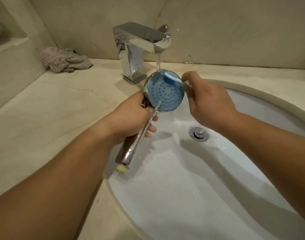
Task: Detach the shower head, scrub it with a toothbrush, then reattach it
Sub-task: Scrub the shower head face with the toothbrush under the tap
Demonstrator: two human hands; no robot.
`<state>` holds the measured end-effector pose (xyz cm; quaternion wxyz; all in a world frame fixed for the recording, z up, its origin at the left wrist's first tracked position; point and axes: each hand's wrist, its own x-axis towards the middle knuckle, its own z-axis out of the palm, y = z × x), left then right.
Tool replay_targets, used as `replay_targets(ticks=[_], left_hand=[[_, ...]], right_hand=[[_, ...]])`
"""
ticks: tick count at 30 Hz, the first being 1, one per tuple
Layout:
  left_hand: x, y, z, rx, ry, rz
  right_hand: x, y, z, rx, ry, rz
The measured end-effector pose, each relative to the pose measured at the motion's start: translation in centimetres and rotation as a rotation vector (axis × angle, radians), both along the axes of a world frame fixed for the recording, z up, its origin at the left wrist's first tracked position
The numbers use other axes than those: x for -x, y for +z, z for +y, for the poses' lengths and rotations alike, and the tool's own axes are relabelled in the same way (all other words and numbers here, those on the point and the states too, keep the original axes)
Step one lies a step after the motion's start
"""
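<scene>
Beige marble bench (44, 118) surrounds a white sink (200, 187) with a chrome faucet (141, 49) running water onto the shower head (165, 94), held face-up over the basin. Left hand (131, 118) grips its chrome handle. Right hand (208, 101) pinches the toothbrush (170, 78), bristles on the blue face. A crumpled cloth (65, 60) lies left of the faucet; the drain (198, 133) sits beneath the right wrist.

Faucet (141, 49) at the counter's (53, 108) rear edge, behind the sink (191, 187); cloth (65, 60) in the counter's rear-left corner; shower head (164, 91) over the sink's rear-left rim; drain (198, 133) in the basin.
</scene>
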<state>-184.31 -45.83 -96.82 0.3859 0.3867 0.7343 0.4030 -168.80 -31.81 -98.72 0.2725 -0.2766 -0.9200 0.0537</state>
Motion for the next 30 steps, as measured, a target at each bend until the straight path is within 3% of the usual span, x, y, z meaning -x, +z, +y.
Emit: replay_targets(ticks=[6, 13, 23, 30], left_hand=[[-0.1, 0.1, 0.4, 0.007, 0.069, -0.236], [-0.3, 0.8, 0.6, -0.007, 0.132, -0.488], [-0.4, 0.9, 1.4, 0.121, 0.113, -0.661], [-0.3, 0.6, 1.7, 0.064, 0.077, -0.667]], right_hand=[[0.6, 0.4, -1.3, 0.172, 0.030, 0.136], [1.9, 0.4, -1.6, 0.147, 0.022, 0.125], [2.9, 0.3, -2.4, 0.220, 0.010, 0.205], [3.4, 0.6, -2.9, 0.217, 0.003, 0.229]])
